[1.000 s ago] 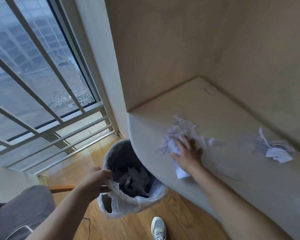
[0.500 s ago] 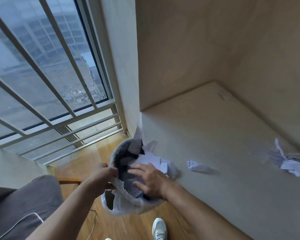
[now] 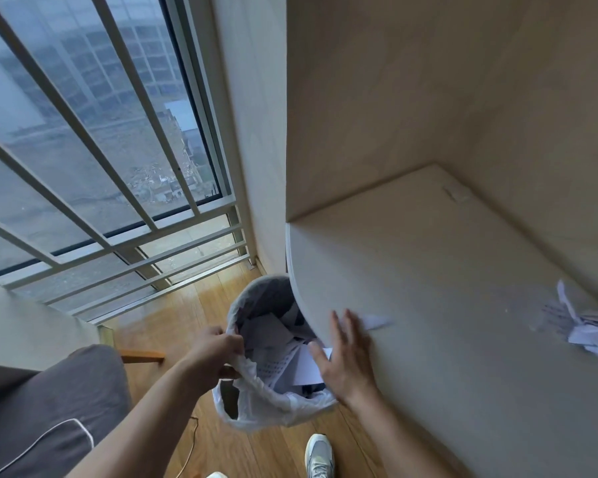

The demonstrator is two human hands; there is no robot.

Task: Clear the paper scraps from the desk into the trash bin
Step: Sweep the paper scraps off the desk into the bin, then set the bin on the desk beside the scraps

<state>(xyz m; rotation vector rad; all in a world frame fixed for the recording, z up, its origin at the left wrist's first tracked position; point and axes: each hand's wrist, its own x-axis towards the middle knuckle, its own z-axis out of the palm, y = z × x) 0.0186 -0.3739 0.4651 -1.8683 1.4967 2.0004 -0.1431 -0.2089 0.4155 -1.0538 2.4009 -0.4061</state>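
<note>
The trash bin (image 3: 256,294), lined with a white plastic bag, stands on the floor under the desk's rounded left edge and holds several white paper scraps (image 3: 273,353). My left hand (image 3: 214,350) grips the bag's rim on the bin's left side. My right hand (image 3: 346,357) is open and flat at the edge of the desk (image 3: 446,270), fingers spread, holding nothing. One small white scrap (image 3: 375,320) lies on the desk just beyond its fingertips. A pile of crumpled paper (image 3: 587,326) sits further right on the desk.
A barred window (image 3: 83,150) fills the left. A grey cushioned chair (image 3: 42,408) with a wooden arm stands at lower left. My shoe (image 3: 320,455) is on the wooden floor beside the bin. Beige walls enclose the desk at back and right.
My right hand swept a heap of paper scraps left across the desk and over the edge into the bin. It now rests open at the desk edge. My left hand kept its hold on the bag.
</note>
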